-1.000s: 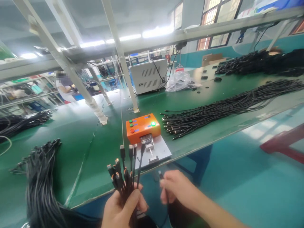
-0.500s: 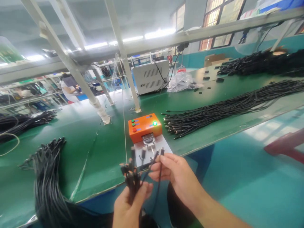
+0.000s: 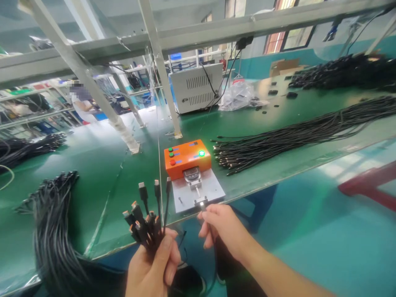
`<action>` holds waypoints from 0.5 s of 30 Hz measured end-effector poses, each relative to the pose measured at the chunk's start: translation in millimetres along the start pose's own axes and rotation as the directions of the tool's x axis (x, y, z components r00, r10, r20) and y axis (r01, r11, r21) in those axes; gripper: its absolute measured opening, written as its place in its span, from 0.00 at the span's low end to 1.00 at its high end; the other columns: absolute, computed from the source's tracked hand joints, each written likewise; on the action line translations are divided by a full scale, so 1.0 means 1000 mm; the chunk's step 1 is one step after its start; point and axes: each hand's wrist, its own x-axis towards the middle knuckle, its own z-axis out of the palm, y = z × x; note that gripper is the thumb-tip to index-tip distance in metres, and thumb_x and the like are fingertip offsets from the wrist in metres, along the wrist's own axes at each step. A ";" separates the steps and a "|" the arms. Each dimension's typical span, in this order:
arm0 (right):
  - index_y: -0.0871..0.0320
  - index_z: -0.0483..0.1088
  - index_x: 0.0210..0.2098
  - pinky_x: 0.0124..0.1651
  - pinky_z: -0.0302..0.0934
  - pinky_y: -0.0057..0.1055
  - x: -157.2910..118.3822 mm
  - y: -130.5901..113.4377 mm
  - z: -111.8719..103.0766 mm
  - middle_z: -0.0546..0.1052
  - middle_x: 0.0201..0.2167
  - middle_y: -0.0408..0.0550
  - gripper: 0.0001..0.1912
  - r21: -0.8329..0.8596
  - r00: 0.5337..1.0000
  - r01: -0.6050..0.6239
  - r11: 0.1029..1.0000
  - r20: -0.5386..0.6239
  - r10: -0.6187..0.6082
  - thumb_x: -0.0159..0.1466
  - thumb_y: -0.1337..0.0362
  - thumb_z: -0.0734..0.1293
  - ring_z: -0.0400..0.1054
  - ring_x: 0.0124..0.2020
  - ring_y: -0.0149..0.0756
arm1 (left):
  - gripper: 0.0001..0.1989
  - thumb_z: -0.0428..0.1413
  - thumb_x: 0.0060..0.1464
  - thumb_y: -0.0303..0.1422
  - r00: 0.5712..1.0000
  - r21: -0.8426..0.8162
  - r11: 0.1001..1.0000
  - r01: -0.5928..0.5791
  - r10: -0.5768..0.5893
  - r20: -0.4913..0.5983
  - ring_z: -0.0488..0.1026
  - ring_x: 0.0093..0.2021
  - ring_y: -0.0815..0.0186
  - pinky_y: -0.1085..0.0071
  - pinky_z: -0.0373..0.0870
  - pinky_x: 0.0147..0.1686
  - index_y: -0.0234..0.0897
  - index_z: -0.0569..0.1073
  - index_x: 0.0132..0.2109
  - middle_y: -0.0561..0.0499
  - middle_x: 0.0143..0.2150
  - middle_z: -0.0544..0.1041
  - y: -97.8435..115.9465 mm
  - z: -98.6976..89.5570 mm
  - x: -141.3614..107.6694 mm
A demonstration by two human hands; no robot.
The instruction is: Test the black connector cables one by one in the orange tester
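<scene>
My left hand [image 3: 154,264] is closed around a bunch of black USB cables [image 3: 144,225], their plugs pointing up and several showing orange in the connector. Between the thumb and fingers of my right hand [image 3: 221,225] is one USB cable [image 3: 202,208], its metal plug at the front of the test fixture. That fixture has an orange box [image 3: 187,159] with a lit green button, a small digital gauge [image 3: 192,175] and a metal base plate [image 3: 213,187]. Whether the plug sits inside the fixture's holder I cannot tell.
To the right of the box lies a long bundle of black cables [image 3: 278,148] on the green table [image 3: 123,206]. Another bundle [image 3: 52,218] hangs over the left front edge. White posts [image 3: 161,70] and a grey metal case [image 3: 198,88] stand behind. A person [image 3: 82,103] is far left.
My right hand has separated one cable from the bunch and brought its plug to the fixture's front. My left hand has moved left with its bunch. The view has tilted down slightly.
</scene>
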 end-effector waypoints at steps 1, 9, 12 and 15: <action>0.63 0.65 0.25 0.22 0.58 0.26 0.000 -0.001 0.000 0.72 0.15 0.42 0.08 0.003 1.000 0.001 1.000 -0.001 -0.001 0.56 0.65 0.58 0.64 0.12 0.27 | 0.12 0.61 0.45 0.40 1.000 -0.001 1.000 0.002 -0.002 0.001 0.56 0.16 0.78 0.82 0.55 0.16 0.36 0.74 0.32 0.56 0.19 0.68 0.000 0.000 0.000; 0.62 0.65 0.25 0.22 0.58 0.27 0.001 -0.003 0.001 0.71 0.14 0.42 0.08 0.022 1.000 -0.006 1.000 -0.002 0.006 0.57 0.65 0.59 0.64 0.12 0.28 | 0.12 0.61 0.44 0.41 1.000 0.015 1.000 0.009 -0.009 0.007 0.56 0.16 0.78 0.82 0.53 0.15 0.36 0.74 0.32 0.57 0.18 0.67 -0.003 0.000 0.003; 0.62 0.65 0.25 0.21 0.58 0.26 0.001 -0.001 0.001 0.71 0.14 0.42 0.08 0.043 1.000 -0.008 0.999 0.001 0.008 0.56 0.65 0.59 0.63 0.11 0.28 | 0.12 0.61 0.44 0.41 1.000 0.013 1.000 0.022 -0.023 0.016 0.57 0.16 0.78 0.82 0.52 0.15 0.37 0.74 0.32 0.57 0.17 0.67 -0.004 0.000 0.004; 0.62 0.65 0.26 0.20 0.58 0.26 0.001 -0.001 0.001 0.71 0.14 0.42 0.08 0.068 1.000 -0.020 0.997 0.003 0.020 0.56 0.64 0.59 0.63 0.11 0.28 | 0.12 0.61 0.44 0.41 0.999 0.012 1.000 0.028 -0.028 0.017 0.56 0.16 0.79 0.82 0.52 0.16 0.37 0.74 0.32 0.57 0.17 0.67 -0.004 0.000 0.004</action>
